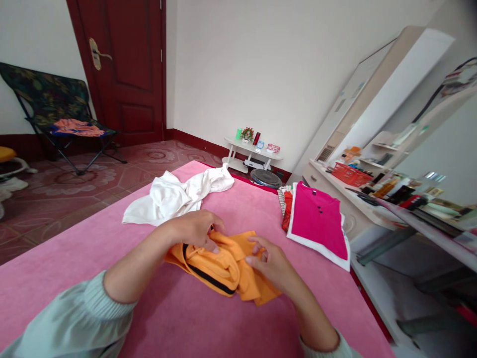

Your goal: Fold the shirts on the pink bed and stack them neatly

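Note:
An orange garment point(223, 266) with a black trim lies bunched on the pink bed cover point(186, 323) in front of me. My left hand point(197, 229) is closed on its upper edge, fingers curled into the cloth. On the garment's right side my right hand point(270, 261) pinches the fabric. A crumpled white garment point(175, 196) lies beyond my left hand. To the right sits a pile of folded clothes with a bright pink shirt point(316, 219) on top.
A folding chair point(55, 117) with orange cloth on its seat stands by the dark red door point(122, 64) at the back left. A small white stand point(255, 151) holds trinkets by the far wall. A cluttered dresser point(372, 191) runs along the right.

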A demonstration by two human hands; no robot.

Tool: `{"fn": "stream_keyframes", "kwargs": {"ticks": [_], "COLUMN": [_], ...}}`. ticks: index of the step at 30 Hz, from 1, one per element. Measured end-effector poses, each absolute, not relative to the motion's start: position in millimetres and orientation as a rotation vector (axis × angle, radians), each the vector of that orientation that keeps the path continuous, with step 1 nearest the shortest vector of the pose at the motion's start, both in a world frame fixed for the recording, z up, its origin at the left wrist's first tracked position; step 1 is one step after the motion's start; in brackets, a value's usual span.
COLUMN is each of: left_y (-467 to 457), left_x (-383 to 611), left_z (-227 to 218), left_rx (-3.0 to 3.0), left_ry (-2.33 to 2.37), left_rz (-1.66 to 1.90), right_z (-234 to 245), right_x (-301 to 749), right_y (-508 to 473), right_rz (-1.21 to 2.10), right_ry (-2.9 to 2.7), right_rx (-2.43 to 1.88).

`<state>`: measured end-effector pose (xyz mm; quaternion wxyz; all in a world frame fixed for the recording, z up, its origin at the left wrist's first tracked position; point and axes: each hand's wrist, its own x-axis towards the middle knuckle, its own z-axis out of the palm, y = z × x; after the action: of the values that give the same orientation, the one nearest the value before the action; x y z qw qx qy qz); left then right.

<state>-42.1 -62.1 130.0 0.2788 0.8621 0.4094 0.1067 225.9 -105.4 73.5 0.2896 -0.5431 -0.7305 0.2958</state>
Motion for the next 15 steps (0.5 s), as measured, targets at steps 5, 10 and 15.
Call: {"fn": "stream_keyframes", "kwargs": {"ticks": [5, 10, 15], "left_y": [-65.6, -67.8, -64.4], "left_x": [-41.8, -42.3, -40.6], "left_z": [131.5, 135.7, 129.2], "left_rx": [2.345, 2.335, 2.326], "left_ry": [1.256, 1.228, 1.136], "left_rz": [0.066, 0.168, 0.174], "right_z": [58.7, 86.0, 119.9], "right_x": [203.5, 222.2, 273.2], "right_y": [-107.7, -102.1, -91.2], "right_rz": [0.788, 0.88, 0.69], "right_ry": [-1.99, -1.413, -0.706], "right_rx": [-1.425, -1.302, -1.005]}}
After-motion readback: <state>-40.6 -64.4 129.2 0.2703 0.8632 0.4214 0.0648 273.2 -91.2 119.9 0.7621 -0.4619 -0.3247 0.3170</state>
